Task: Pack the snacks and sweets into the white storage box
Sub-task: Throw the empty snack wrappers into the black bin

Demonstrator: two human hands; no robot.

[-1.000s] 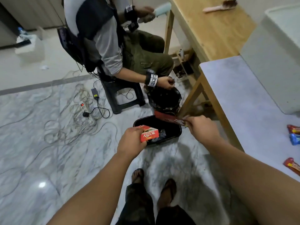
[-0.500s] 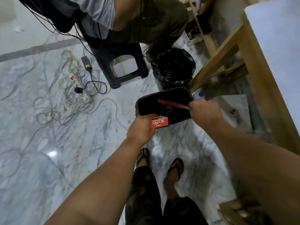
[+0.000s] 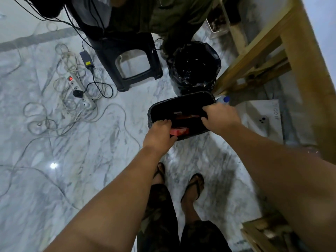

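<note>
Hands over black bin (image 3: 181, 100) on floor: left hand (image 3: 160, 131) grips red snack box (image 3: 179, 131), right hand (image 3: 221, 117) pinches red wrapper (image 3: 189, 116), apparently dropping both in.

Red box (image 3: 179, 132) half hidden under left hand (image 3: 160, 135); seated person cropped.

Bare forearms, camouflage trousers (image 3: 160, 211) and dark flip-flops (image 3: 193, 186) on the feet.

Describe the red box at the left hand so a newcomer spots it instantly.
Find the wooden table leg; beside its foot on the marble floor sits a black bin. At the bin's near rim the left hand grips the red box, brighter than the dark red packet deeper inside.
</note>
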